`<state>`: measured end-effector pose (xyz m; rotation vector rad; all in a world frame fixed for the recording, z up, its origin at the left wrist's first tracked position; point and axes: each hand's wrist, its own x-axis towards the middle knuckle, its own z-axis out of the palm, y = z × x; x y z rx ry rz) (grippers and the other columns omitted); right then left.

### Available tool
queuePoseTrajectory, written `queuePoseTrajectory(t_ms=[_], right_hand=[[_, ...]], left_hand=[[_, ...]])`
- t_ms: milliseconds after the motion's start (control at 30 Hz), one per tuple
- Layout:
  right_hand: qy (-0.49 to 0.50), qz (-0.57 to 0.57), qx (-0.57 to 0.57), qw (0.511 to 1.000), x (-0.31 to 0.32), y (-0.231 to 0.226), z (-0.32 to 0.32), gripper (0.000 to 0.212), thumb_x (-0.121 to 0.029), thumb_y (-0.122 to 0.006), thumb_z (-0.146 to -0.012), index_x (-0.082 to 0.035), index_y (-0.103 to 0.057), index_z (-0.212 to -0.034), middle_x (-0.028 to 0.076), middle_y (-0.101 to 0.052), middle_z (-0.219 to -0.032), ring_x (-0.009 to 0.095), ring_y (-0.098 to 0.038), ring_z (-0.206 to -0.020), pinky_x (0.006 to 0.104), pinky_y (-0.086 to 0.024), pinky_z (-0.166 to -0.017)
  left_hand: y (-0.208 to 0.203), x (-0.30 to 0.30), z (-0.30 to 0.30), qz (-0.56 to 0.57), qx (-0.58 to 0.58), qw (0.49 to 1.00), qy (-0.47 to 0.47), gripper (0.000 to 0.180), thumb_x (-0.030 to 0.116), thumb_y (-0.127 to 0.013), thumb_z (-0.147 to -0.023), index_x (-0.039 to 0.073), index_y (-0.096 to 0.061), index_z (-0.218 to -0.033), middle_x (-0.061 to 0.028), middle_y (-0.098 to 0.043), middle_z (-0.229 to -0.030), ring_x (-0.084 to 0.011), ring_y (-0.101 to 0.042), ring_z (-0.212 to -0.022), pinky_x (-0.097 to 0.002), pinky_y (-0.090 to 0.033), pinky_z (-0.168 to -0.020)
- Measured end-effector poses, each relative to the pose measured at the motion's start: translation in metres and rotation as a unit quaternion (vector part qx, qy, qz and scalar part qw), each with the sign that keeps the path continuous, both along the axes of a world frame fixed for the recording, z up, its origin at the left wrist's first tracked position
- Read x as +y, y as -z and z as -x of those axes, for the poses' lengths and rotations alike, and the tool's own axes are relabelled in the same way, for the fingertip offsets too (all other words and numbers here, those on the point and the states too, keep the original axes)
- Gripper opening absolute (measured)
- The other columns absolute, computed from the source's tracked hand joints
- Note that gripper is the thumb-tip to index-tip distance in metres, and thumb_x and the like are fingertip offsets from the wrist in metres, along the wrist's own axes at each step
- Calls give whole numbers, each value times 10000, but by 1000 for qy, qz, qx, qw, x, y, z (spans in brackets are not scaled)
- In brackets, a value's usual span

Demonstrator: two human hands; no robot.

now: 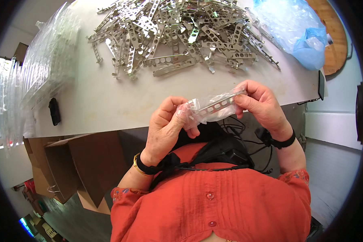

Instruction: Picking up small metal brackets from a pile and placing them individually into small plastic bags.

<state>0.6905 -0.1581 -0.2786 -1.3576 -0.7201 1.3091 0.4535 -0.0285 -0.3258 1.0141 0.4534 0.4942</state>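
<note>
Just off the table's front edge, a metal bracket (219,105) with a row of round holes is held between my two hands. Clear plastic film, which looks like a small bag (207,117), surrounds it. My left hand (168,123) is closed on the bunched left end of the plastic. At the other end, my right hand (263,105) pinches the bracket and film between thumb and fingers. Beyond my hands lies a large heap of similar perforated metal brackets (171,38) on the white table (109,103).
Stacked clear plastic trays (52,60) stand at the left of the table, with a small black object (54,111) beside them. A blue plastic bag (308,48) lies at the far right, near a round wooden stool top (330,36). Open cardboard boxes (92,161) sit below the table's left front.
</note>
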Motion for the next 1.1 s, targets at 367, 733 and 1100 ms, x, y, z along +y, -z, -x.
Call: queuePoseTrajectory(t_ms=[367, 733, 1100], right_hand=[[-44, -11, 18, 999, -3, -3, 1, 138, -139, -628, -998, -16, -609, -1055, 19, -633, -834, 95, -605, -733, 248, -513, -687], [25, -14, -5, 1000, -2, 0, 0, 153, -152, -618, -1001, -12, -621, -1063, 13, -628, -822, 87, -598, -727, 251, -514, -681], [75, -16, -40, 996, -7, -1, -4, 130, -138, -629, -994, -19, -620, -1045, 0, -619, -852, 77, -598, -735, 246, -516, -676]], left_hand=[[-7, 12, 3, 98, -15, 992, 76, 220, 200, -530, -1058, -8, -582, -1107, -106, -697, -847, -174, -684, -638, -274, -568, -567], [-8, 0, -2, -42, 74, 996, 12, 140, 63, -542, -1020, -32, -554, -1122, -110, -698, -875, -144, -685, -676, -252, -570, -607], [-10, 17, 8, -13, 17, 995, -96, 274, 169, -427, -1046, -18, -471, -1241, -189, -618, -1120, -226, -680, -854, -305, -588, -671]])
